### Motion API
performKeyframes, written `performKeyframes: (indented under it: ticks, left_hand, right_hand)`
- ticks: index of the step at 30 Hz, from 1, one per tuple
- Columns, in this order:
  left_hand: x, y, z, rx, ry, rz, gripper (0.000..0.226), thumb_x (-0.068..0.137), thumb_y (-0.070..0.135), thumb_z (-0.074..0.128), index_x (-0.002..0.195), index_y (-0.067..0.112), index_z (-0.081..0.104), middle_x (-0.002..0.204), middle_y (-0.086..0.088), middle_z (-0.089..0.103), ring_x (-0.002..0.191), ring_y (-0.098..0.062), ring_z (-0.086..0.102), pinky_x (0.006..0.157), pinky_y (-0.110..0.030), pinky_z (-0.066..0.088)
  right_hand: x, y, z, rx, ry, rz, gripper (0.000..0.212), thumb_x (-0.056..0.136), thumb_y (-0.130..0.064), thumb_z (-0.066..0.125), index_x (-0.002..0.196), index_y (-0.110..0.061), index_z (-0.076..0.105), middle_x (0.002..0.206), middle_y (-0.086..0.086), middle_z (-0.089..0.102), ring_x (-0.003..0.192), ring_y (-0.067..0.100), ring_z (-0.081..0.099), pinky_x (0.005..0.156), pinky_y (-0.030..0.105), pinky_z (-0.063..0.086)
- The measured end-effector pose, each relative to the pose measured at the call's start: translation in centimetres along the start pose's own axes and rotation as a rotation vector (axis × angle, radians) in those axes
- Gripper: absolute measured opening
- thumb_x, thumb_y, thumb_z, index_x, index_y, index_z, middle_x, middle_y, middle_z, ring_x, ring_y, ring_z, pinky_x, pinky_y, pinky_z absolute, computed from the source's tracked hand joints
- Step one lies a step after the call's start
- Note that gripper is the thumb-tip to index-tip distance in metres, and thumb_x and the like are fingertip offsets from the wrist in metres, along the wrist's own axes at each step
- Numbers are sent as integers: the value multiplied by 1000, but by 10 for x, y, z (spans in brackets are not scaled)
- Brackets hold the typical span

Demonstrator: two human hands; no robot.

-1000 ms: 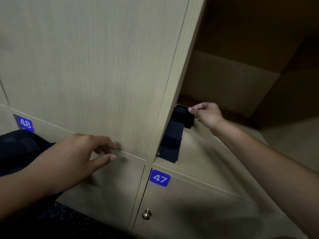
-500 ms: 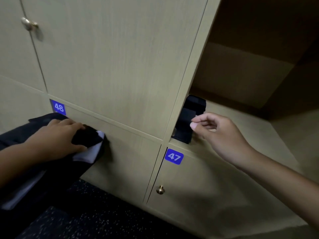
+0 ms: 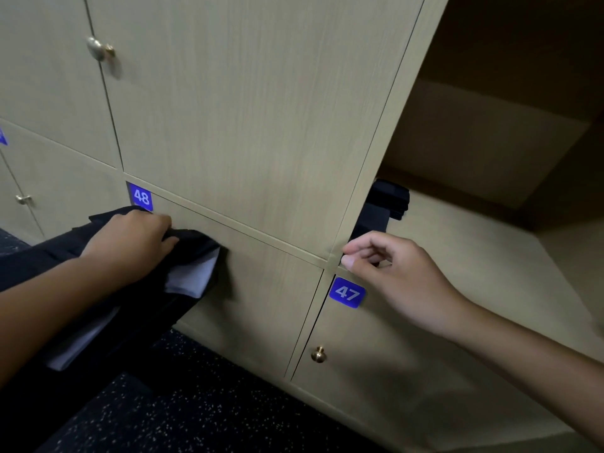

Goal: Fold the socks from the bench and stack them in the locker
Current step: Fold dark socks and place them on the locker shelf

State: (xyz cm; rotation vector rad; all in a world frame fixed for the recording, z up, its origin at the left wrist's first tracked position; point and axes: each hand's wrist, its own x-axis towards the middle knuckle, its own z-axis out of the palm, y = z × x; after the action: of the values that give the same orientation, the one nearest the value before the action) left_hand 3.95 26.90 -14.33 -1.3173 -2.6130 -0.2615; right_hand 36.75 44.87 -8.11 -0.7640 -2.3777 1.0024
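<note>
Two hands apart, folded socks already in the open locker

Two dark folded socks (image 3: pixel 387 204) sit stacked inside the open locker (image 3: pixel 483 243), on its floor at the front left corner, just behind the upright post (image 3: pixel 376 165) that divides it from the closed door (image 3: pixel 248 109) beside it. That post hides their left part from you, so you cannot tell how many lie there in all.

Your right hand (image 3: pixel 402 273) hovers at the locker's front lip, just in front of the socks and above the blue tag 47 (image 3: pixel 347 292). Its fingers are loosely curled with thumb and forefinger close together, and it holds nothing. Whether a fingertip touches the lip you cannot tell.

Your left hand (image 3: pixel 130 243) is well away from the locker, to its left, below the blue tag 48 (image 3: pixel 141 197). Its fingers curl down and grip a dark sock (image 3: pixel 192 243) lying on top of black and white cloth (image 3: pixel 189 276), which rests on the table (image 3: pixel 29 266) against the lower locker doors.

Below the open locker, the door marked 47 has a brass knob (image 3: pixel 318 354). Further left of the locker, a second knob (image 3: pixel 98 49) stands on an upper door. Dark speckled floor (image 3: pixel 196 403) runs beneath it all.
</note>
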Motion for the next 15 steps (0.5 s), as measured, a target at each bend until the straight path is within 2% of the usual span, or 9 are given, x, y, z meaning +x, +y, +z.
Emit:
performKeyframes:
  ticks: [2,6,9,13,15]
  left_hand:
    - [2,0,1,14,-4,-2,21,95,26,58,79,11,61,82,-14,65,78,-40,61,69,-44,50]
    - [1,4,-4,18,55,-20,23,94,23,58,76,9,59,76,-20,62,72,-41,58,65,-42,50]
    - [0,5,-15,-54,129,-65,22,94,23,61,77,10,62,73,-19,60,66,-38,52,60,-37,41]
    - [0,7,-36,-215,208,-29,17,90,27,67,73,24,66,69,-5,68,69,-35,62,66,-42,54]
    - [-3,15,-47,-303,253,21,17,90,25,70,73,27,67,63,5,64,65,-26,62,64,-38,53]
  right_hand:
    - [-1,1,3,-8,-23,0,8,91,-29,71,98,-26,73,90,-6,71,88,7,65,71,13,46]
    - [-3,1,6,-35,-52,1,6,92,-30,70,97,-30,73,91,-10,70,90,4,65,72,12,45]
    - [-4,1,7,-61,-60,-10,5,93,-31,70,97,-31,73,92,-10,71,92,3,65,73,13,46]
    - [-4,0,7,-61,-75,1,7,93,-33,69,99,-32,73,93,-12,70,94,3,65,74,15,47]
    - [-4,-1,9,-40,-99,14,8,92,-34,69,98,-31,74,93,-9,71,91,6,66,78,22,53]
